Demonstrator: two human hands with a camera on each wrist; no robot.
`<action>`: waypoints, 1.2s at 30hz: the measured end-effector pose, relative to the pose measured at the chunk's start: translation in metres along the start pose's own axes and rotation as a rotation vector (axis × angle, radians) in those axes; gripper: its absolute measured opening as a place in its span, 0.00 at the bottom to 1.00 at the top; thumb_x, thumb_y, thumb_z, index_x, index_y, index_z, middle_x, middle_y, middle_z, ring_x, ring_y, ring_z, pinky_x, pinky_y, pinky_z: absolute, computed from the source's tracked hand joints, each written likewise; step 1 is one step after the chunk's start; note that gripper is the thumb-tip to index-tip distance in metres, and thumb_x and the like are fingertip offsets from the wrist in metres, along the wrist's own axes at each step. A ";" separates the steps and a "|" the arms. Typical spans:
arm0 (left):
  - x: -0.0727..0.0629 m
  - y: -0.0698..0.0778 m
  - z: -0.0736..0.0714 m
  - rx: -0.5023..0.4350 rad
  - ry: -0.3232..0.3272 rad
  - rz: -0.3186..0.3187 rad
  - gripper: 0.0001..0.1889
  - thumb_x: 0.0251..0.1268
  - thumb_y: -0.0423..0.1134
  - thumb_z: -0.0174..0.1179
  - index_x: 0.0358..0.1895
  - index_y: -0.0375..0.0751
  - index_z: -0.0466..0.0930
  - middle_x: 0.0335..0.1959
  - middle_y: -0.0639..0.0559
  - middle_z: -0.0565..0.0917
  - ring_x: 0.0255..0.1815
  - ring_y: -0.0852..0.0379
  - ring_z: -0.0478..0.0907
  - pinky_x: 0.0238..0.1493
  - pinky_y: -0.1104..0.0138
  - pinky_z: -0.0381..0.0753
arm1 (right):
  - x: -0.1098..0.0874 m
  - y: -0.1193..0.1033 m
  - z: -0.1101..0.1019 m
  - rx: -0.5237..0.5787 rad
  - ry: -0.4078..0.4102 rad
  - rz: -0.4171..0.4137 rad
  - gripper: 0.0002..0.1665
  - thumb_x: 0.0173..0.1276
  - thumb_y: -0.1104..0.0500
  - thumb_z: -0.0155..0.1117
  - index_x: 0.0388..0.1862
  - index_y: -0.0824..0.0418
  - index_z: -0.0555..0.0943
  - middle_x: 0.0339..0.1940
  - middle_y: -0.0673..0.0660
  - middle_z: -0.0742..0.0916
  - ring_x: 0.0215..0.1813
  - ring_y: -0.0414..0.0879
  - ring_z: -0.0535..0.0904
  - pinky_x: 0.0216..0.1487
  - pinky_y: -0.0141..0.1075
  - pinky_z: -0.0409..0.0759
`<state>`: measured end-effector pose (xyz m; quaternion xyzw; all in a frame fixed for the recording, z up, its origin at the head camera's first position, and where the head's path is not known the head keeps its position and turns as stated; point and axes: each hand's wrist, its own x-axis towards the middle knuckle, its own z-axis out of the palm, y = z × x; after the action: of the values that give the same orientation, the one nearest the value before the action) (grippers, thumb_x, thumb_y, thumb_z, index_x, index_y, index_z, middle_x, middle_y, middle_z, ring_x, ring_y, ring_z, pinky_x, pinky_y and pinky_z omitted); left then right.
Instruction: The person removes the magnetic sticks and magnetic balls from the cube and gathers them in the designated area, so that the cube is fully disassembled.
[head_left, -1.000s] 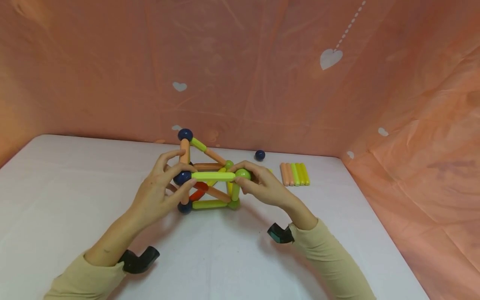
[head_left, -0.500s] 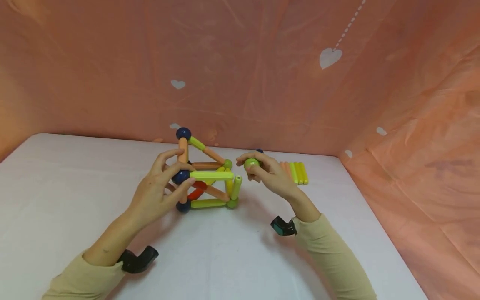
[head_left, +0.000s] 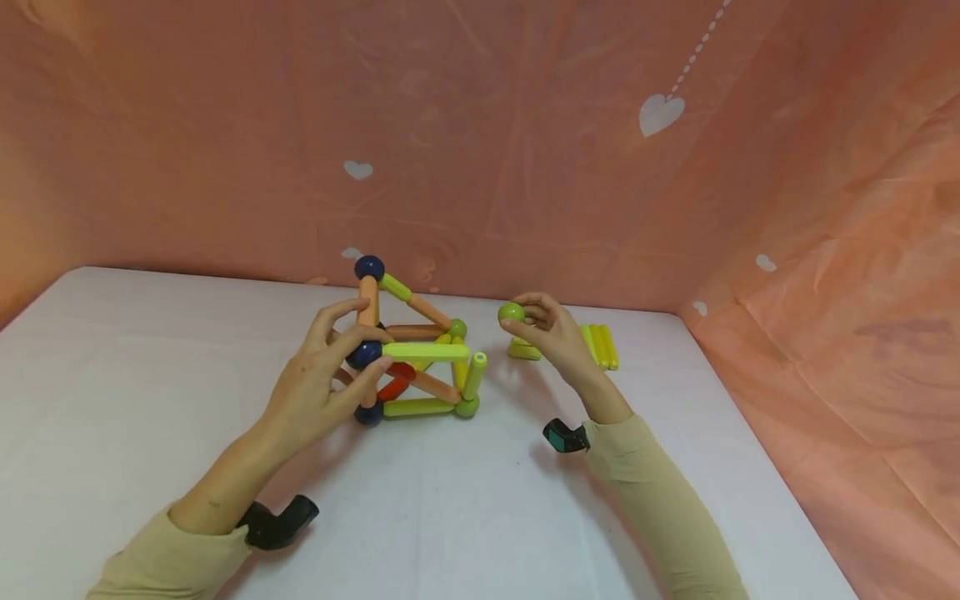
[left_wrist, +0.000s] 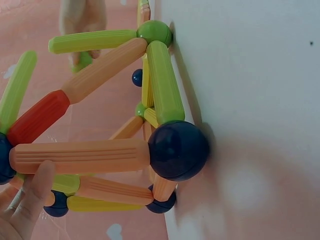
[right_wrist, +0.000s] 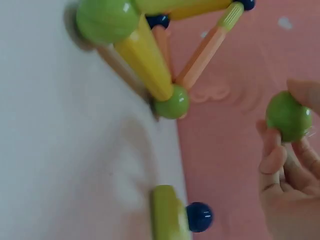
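Observation:
A frame of ribbed rods and balls stands on the white table. My left hand (head_left: 311, 383) holds its upper front dark blue ball (head_left: 365, 356), from which a lime green rod (head_left: 427, 352) runs right with a free end. Another lime rod (head_left: 475, 377) rises from the lower green ball (head_left: 467, 406), leaning slightly, its top uncapped. To the right of the frame, my right hand (head_left: 558, 337) pinches a green ball (head_left: 512, 312) between thumb and fingers, above the table. In the right wrist view that green ball (right_wrist: 288, 116) touches nothing but the fingers.
Yellow-green rods (head_left: 523, 350) lie below the right hand, with a loose dark blue ball (right_wrist: 200, 217) beside them in the right wrist view. A row of rods (head_left: 602, 347) lies further right, partly hidden by that hand. A pink cloth (head_left: 480, 150) hangs behind the table.
My right hand has taken the green ball off the frame's upper right corner and moved it right and back. The upright lime rod now leans with its top bare. My left hand stays put.

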<state>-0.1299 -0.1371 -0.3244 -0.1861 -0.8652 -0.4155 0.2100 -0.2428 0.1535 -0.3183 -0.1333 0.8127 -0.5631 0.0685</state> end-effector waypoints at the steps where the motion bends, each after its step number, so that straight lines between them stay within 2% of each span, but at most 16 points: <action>1: 0.000 0.000 0.000 -0.002 0.000 -0.001 0.10 0.65 0.37 0.62 0.47 0.45 0.79 0.68 0.39 0.63 0.34 0.57 0.75 0.29 0.72 0.81 | 0.004 0.003 0.001 0.003 0.012 0.009 0.24 0.65 0.57 0.67 0.58 0.58 0.73 0.49 0.55 0.83 0.46 0.42 0.77 0.56 0.48 0.76; 8: 0.000 0.000 0.001 -0.015 -0.001 -0.005 0.10 0.64 0.36 0.62 0.47 0.44 0.79 0.68 0.40 0.63 0.34 0.57 0.74 0.29 0.72 0.81 | 0.029 0.020 0.011 0.010 0.070 0.014 0.25 0.64 0.57 0.67 0.59 0.62 0.75 0.56 0.61 0.80 0.49 0.49 0.79 0.57 0.52 0.77; 14: 0.001 0.001 0.001 -0.014 -0.010 -0.018 0.10 0.64 0.37 0.62 0.48 0.45 0.79 0.68 0.40 0.62 0.35 0.56 0.76 0.29 0.72 0.81 | 0.047 0.023 0.024 -0.123 0.187 0.071 0.26 0.62 0.56 0.68 0.58 0.62 0.77 0.56 0.62 0.82 0.53 0.55 0.80 0.53 0.45 0.79; 17: 0.001 0.000 0.001 -0.012 -0.009 -0.017 0.10 0.64 0.37 0.62 0.48 0.45 0.79 0.68 0.40 0.62 0.35 0.57 0.75 0.29 0.72 0.81 | 0.055 0.022 0.031 -0.176 0.217 0.102 0.24 0.62 0.58 0.68 0.58 0.62 0.78 0.54 0.62 0.83 0.53 0.56 0.81 0.53 0.43 0.80; 23: 0.001 0.001 0.001 -0.009 -0.004 -0.023 0.11 0.63 0.37 0.63 0.48 0.45 0.79 0.68 0.40 0.62 0.32 0.58 0.76 0.29 0.72 0.81 | 0.067 0.018 0.041 -0.245 0.209 0.126 0.25 0.62 0.62 0.66 0.58 0.66 0.77 0.55 0.64 0.82 0.51 0.57 0.82 0.51 0.42 0.81; 29: 0.001 0.001 0.000 -0.014 -0.018 -0.039 0.10 0.65 0.38 0.62 0.48 0.46 0.79 0.69 0.41 0.61 0.31 0.58 0.78 0.29 0.72 0.81 | 0.073 0.022 0.045 -0.255 0.192 0.147 0.25 0.62 0.62 0.66 0.58 0.67 0.76 0.54 0.65 0.81 0.45 0.56 0.84 0.40 0.36 0.83; 36: 0.001 0.000 0.000 -0.021 -0.022 -0.036 0.10 0.66 0.39 0.61 0.48 0.47 0.78 0.69 0.41 0.61 0.31 0.59 0.78 0.29 0.72 0.81 | 0.077 0.031 0.049 -0.302 0.194 0.155 0.23 0.62 0.61 0.67 0.56 0.67 0.77 0.52 0.65 0.82 0.45 0.54 0.84 0.41 0.33 0.82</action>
<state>-0.1305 -0.1371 -0.3236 -0.1771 -0.8664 -0.4260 0.1909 -0.3078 0.0973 -0.3612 -0.0242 0.8986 -0.4380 0.0121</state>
